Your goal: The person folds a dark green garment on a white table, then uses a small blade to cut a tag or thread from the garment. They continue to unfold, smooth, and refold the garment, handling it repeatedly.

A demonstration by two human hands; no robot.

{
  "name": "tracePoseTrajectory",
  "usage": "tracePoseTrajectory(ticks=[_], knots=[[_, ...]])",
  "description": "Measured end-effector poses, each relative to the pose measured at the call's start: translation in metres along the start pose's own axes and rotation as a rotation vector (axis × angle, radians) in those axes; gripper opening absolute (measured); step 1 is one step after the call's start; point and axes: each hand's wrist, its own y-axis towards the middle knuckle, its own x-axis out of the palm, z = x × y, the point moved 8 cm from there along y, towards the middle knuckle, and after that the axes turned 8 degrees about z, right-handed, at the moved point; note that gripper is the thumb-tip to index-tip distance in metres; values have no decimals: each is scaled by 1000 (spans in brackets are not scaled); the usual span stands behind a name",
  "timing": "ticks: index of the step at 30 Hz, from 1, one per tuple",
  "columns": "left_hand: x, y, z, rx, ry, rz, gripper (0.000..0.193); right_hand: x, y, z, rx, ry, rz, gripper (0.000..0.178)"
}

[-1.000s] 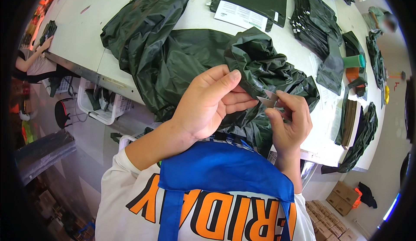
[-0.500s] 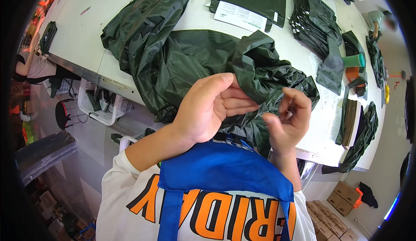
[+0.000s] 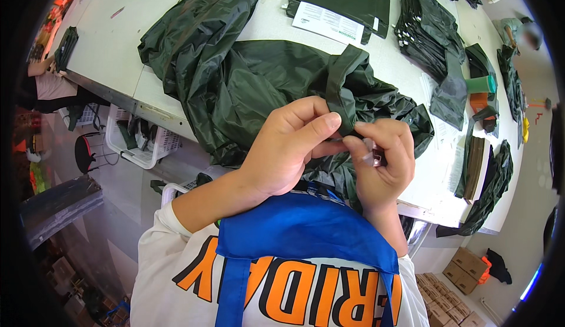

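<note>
A large dark green waterproof garment (image 3: 265, 68) lies crumpled across the table edge in front of me. My left hand (image 3: 294, 144) is closed, its thumb and bent fingers pinching a folded edge of this garment. Close beside it, my right hand (image 3: 385, 159) is curled, with thumb and index fingertips against the same edge. Within the right hand's fingers sits a small whitish and dark red thing (image 3: 375, 154), mostly covered; its kind I cannot make out.
On the white table (image 3: 159, 3) are a flat dark packet with a printed sheet (image 3: 326, 24), stacked dark green pieces (image 3: 421, 32) and a green cylinder (image 3: 481, 84). White baskets (image 3: 141, 150) stand below. Other people (image 3: 47, 85) are at the far left and far right.
My left fingers have closed from an open, cupped pose onto the garment's edge. My right hand has moved left and up to meet them, and the small thing in it now shows.
</note>
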Motion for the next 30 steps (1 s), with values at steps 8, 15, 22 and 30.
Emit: tracePoseTrajectory(ticks=[8, 15, 22, 30], knots=[[-4, 2, 6, 34, -88, -29, 15, 2, -1, 14, 174, 131, -45, 12], [-2, 3, 5, 25, -81, 2, 12, -1, -2, 3, 99, -10, -40, 9], [-2, 3, 6, 34, -54, -23, 14, 1, 0, 16, 143, 122, -33, 3], [0, 4, 11, -54, -182, 56, 12, -5, -14, 41, 408, 595, 64, 26]])
